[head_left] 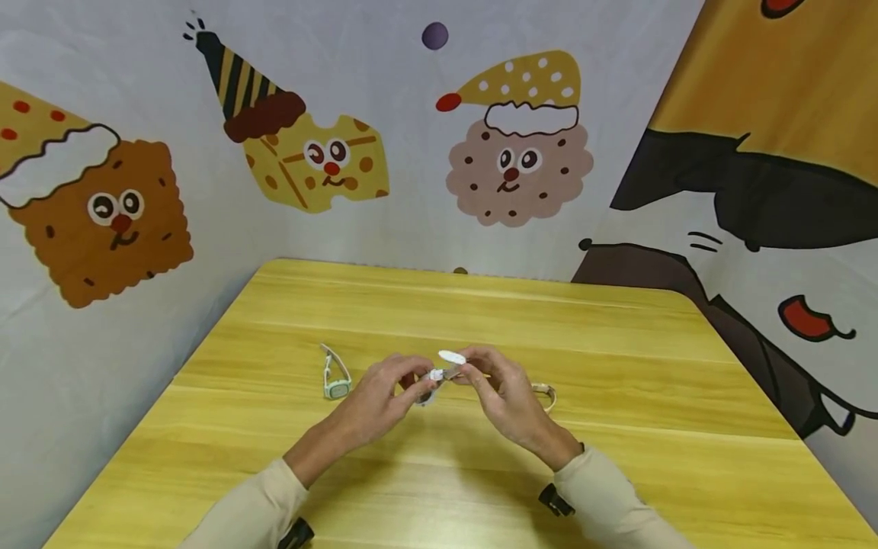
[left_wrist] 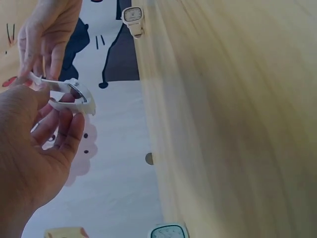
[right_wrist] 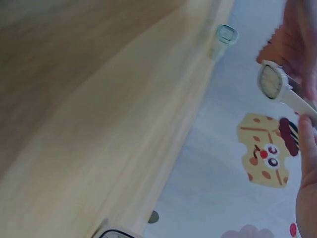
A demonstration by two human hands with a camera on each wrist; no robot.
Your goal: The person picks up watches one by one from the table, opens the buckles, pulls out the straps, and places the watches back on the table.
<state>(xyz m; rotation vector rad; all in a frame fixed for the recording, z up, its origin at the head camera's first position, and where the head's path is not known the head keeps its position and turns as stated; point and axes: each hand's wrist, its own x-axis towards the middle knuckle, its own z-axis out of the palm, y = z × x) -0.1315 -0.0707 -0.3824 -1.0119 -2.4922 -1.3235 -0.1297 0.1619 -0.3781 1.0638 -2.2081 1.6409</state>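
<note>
white watch [right_wrist: 271,82] between the 2 hands [head_left: 386,390] [head_left: 506,393], in both grips

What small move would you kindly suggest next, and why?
Perhaps the left hand could steady the white watch while the right hand guides its strap: both hands' fingers are on this watch, raised above the table, while the green watch and beige watch lie untouched.

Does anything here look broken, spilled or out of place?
Nothing stands out. The left hand and right hand hold a white watch; a green watch and a pale watch rest on the table, with no spill or damage visible.
</note>
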